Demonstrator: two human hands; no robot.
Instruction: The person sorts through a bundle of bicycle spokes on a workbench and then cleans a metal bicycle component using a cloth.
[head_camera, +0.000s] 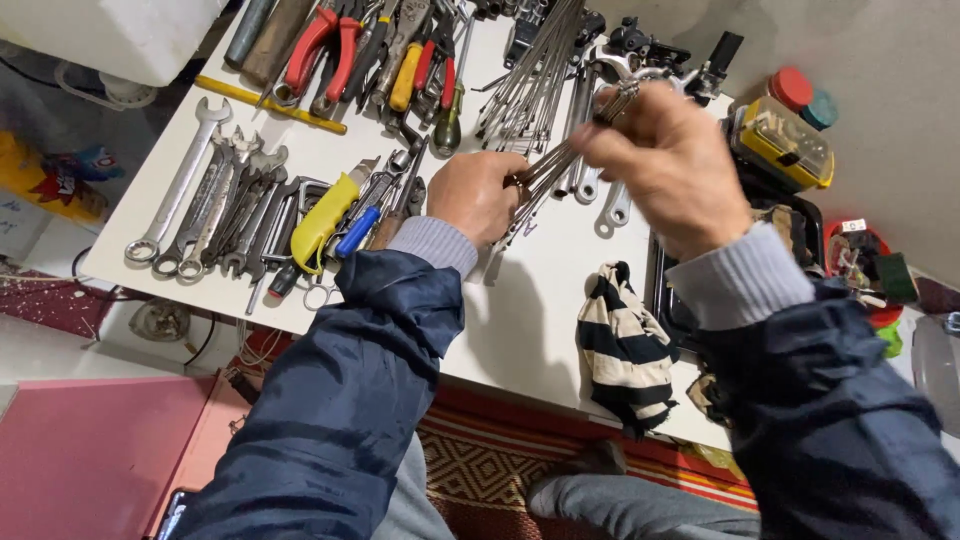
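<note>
Over a white bench strewn with spanners, the left hand grips the near end of a bundle of thin, stiff, slippery-looking metal rods while the right hand pinches their far end; held at both ends they likely stay together.

This was a small repair workshop, likely for bicycles, set up around a white tabletop crowded with hand tools. Rows of combination wrenches, red-handled pliers, screwdrivers and a bundle of thin metal spokes covered it. A striped rag hung over its edge, with a yellow parts box alongside.
</note>
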